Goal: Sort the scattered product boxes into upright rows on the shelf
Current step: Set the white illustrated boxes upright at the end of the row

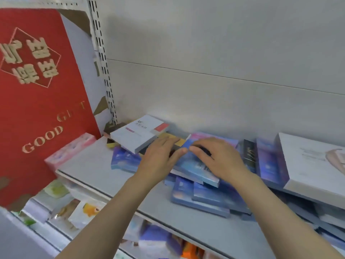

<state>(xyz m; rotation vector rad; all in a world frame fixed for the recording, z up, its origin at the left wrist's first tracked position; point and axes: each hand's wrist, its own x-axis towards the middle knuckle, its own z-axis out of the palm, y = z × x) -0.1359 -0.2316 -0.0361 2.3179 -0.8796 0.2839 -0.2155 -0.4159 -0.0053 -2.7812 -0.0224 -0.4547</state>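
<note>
A heap of flat product boxes lies scattered on the grey shelf (97, 171). A white box with a red patch (138, 133) lies tilted on top at the back left. Blue boxes (203, 199) are piled flat in the middle, one more blue box (124, 159) to the left. My left hand (160, 157) rests flat on the pile, fingers spread. My right hand (216, 157) lies on a blue box (194, 168) at the top of the pile, fingers curled at its far edge. The two thumbs nearly touch. Motion blur hides the exact grip.
A large red gift box (41, 98) leans at the left end. A pink box (71, 150) lies at its foot. A big white box (313, 161) and upright blue and dark boxes (265, 161) fill the right. Packets hang on the shelf below (78, 210).
</note>
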